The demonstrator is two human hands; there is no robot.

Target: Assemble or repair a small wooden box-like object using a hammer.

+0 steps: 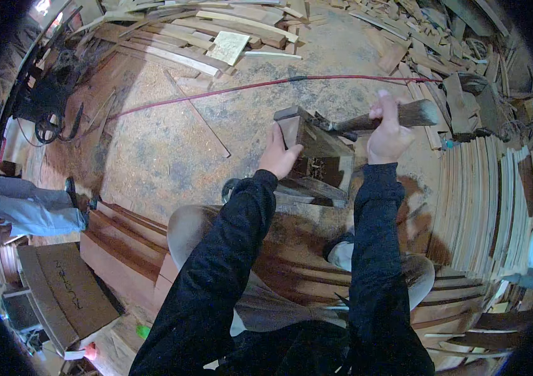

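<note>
In front of my knees stands a dark box-like wooden frame (345, 170) with open gaps between its boards. My left hand (279, 155) grips its left upper edge, thumb and fingers over the board. To the right of the frame, my right hand (389, 135) is closed on a dark, long tool (418, 114) that widens into a flat end with a pale edge at the right. The tool's narrow end reaches left over the frame's top; whether it touches the wood I cannot tell. I cannot make out the tool's exact kind.
A red hose (241, 86) crosses the dusty floor beyond the frame. Scrap boards (210, 37) are heaped behind it. Stacked thin slats (476, 207) stand at right, planks (129, 244) and a cardboard box (69, 291) at left. Another person's legs (35, 203) show at far left.
</note>
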